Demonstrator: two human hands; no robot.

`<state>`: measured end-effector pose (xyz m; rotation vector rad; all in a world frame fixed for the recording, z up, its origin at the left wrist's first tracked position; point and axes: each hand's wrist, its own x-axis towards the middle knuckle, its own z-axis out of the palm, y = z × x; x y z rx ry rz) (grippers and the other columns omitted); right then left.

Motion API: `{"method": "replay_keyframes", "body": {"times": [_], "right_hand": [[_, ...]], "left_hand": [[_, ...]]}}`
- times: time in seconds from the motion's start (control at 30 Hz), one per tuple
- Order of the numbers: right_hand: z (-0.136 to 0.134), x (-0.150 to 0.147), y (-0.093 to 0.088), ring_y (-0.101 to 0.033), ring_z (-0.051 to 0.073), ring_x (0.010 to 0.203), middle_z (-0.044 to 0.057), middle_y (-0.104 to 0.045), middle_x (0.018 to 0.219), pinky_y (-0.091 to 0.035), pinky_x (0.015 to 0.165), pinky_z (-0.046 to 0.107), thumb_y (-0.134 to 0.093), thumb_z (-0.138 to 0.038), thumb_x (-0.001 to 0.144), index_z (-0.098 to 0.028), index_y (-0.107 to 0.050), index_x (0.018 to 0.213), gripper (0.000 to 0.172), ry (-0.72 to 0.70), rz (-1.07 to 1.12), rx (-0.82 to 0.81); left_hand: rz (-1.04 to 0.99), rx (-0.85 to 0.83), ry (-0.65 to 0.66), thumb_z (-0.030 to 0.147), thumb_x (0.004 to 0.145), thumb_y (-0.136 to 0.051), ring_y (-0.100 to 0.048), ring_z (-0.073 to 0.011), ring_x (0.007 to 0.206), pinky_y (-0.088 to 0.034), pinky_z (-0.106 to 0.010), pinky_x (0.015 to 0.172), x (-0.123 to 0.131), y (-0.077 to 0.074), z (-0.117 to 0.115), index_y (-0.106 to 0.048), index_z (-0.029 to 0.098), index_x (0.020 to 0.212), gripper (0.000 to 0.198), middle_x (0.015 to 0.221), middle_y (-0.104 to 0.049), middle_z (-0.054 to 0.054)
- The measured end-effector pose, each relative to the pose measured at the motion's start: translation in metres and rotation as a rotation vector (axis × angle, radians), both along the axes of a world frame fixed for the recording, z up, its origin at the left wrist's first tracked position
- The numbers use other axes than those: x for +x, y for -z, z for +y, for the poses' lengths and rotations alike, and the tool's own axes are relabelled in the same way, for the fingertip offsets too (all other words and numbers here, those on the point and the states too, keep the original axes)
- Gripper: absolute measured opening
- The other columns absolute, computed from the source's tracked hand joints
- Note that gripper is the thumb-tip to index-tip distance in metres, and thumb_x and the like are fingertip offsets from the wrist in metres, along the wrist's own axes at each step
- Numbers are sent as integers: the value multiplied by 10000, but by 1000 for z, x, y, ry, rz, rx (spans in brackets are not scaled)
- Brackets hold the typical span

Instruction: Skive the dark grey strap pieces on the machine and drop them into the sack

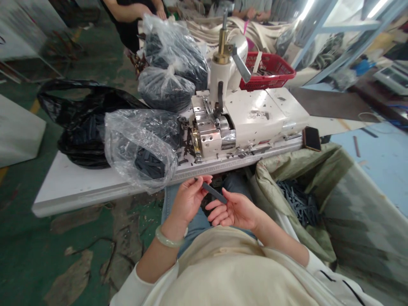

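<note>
Over our lap: L hand (188,199) pinches one end of short dark grey flat strip (214,193). R hand (234,210) holds other end in loosely curled fingers, prob. to keep it level. Olive fabric sack (334,178) of like strips just to R, mouth open for easy reach. White table edge (79,185) close ahead, so little room. Beyond: clear plastic bag (140,144), cream sewing machine (248,112).

Left end of the thin dark grey strip (214,193) hidden in my left hand (188,199), my right hand (234,210) grip on it unclear, contents of the black plastic bag (86,123) unseen, co-worker's bare arms (127,12) cut by the top edge.
</note>
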<state>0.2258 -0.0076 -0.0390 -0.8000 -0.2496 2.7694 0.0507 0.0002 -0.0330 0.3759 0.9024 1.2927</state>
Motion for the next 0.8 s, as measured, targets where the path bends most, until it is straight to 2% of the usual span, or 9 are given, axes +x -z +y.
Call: {"method": "replay_keyframes", "body": {"times": [0.1,0.27,0.33,0.4,0.43,0.5,0.6,0.7,0.8], "right_hand": [[3,1,3,-729,198,759,199,-730,889,-565,566,219,-65,-602,960,-18,-644,1062,829,5,11,-18],[9,3,5,-726,199,760,186,-729,872,-564,573,229,-32,-669,921,-40,-644,1052,888,-46,-2,-3],[11,1,6,-722,189,760,172,-727,874,-558,577,222,-94,-685,920,-54,-643,1062,849,-58,-22,60],[13,-2,8,-704,157,697,135,-723,840,-535,557,202,-294,-663,924,-75,-637,1083,699,-42,-60,200],[14,-5,9,-673,128,618,99,-711,780,-504,515,181,-416,-623,910,-86,-639,1070,603,-14,-92,294],[18,-11,11,-521,63,439,6,-622,603,-373,402,143,-579,-524,868,-102,-646,970,439,45,-163,481],[30,-19,8,-281,31,358,-86,-406,447,-175,351,159,-594,-506,858,-128,-597,788,385,113,-233,666],[54,-23,-1,-234,38,364,-99,-348,429,-141,363,179,-565,-519,863,-151,-556,743,387,199,-264,757],[87,-22,-14,-202,37,355,-106,-323,420,-116,355,187,-589,-514,834,-164,-531,708,377,342,-327,804]], "left_hand": [[43,-56,10,271,690,-794,-621,-155,813,-501,-234,683,-1,0,1,-764,122,776,175,863,-731,-85],[103,-93,46,313,733,-750,-625,-158,814,-489,-226,666,-4,3,2,-775,108,807,219,892,-736,-105],[126,-93,58,322,733,-748,-619,-161,808,-486,-227,669,-4,4,2,-776,103,797,230,862,-732,-106],[156,-87,75,342,726,-754,-614,-167,788,-479,-236,663,-3,5,4,-777,99,781,250,822,-726,-107],[172,-84,89,358,725,-753,-609,-164,749,-472,-239,641,-3,5,4,-777,97,780,267,799,-721,-107],[180,-80,131,426,741,-728,-584,-151,645,-450,-254,587,-3,6,6,-779,91,805,345,771,-713,-111],[125,-90,136,591,777,-618,-582,-172,650,-457,-282,601,-8,8,9,-776,73,867,549,799,-709,-142],[99,-109,59,657,792,-545,-591,-202,807,-475,-270,683,-21,8,13,-770,57,922,654,878,-705,-167],[113,-120,40,653,782,-566,-567,-189,798,-475,-246,673,-35,8,17,-770,47,918,653,859,-694,-157]]}}
